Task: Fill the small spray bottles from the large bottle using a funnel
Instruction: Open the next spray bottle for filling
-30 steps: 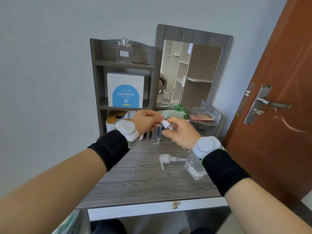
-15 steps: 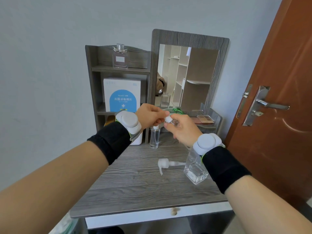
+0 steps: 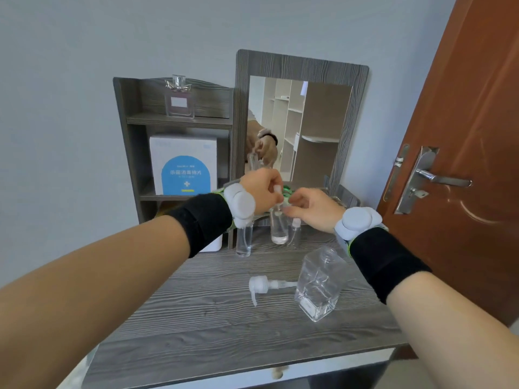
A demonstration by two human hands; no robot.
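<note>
Left hand (image 3: 259,192): raised over the far middle of the table, fingers curled together, pinching a small white spray-pump top (image 3: 278,192) with its thin tube hanging down.
Right hand (image 3: 311,206): just right of the left hand, thumb and forefinger tips pinched near the neck of the middle bottle; whether they touch it, cannot tell. Other fingers loosely curled.
Small spray bottles: three slim clear plastic ones standing upright at the far side. Left one (image 3: 243,240) partly behind the left wrist, middle one (image 3: 279,230) directly below the two hands with a little clear liquid at the bottom, right one (image 3: 295,231) just beside it, white top on.
Large bottle: clear square plastic bottle (image 3: 318,284), open neck, upright at near right, close under the right forearm.
Pump head: white dispenser pump (image 3: 259,286) lying on its side, just left of the large bottle.
Table: grey wood-grain dressing table (image 3: 210,318).
Wrists: black wristbands with white round devices on both.
Background: mirror (image 3: 300,127), grey shelf unit with perfume bottle (image 3: 179,98) and white-and-blue box (image 3: 184,164), brown door (image 3: 471,164) on the right.
</note>
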